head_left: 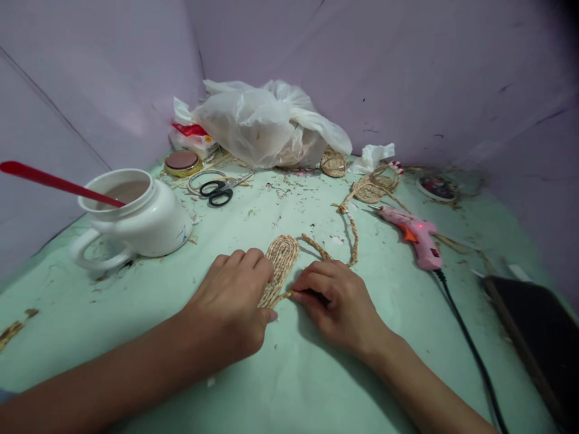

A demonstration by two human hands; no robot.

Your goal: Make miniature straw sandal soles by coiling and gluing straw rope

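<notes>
An oval coil of braided straw (283, 255) lies flat on the green tabletop, its lower part covered by my left hand (239, 295). The fingers of that hand are closed on the coil's left edge, with the thumb at its bottom end. To the right, my right hand (337, 301) pinches the straw braid (355, 238) close to where it leaves the coil. Past my right hand the braid's loose length runs up the table toward other straw pieces. A pink hot glue gun (416, 232) with its red light on lies farther right.
At left stands a white pot (154, 223) holding a red stick (54, 181). Black-handled scissors (221, 191) and a round tin (182, 161) lie behind it. A plastic bag (262, 123) sits against the wall. The glue gun's cord (468, 343) passes a dark phone (538, 337) at right.
</notes>
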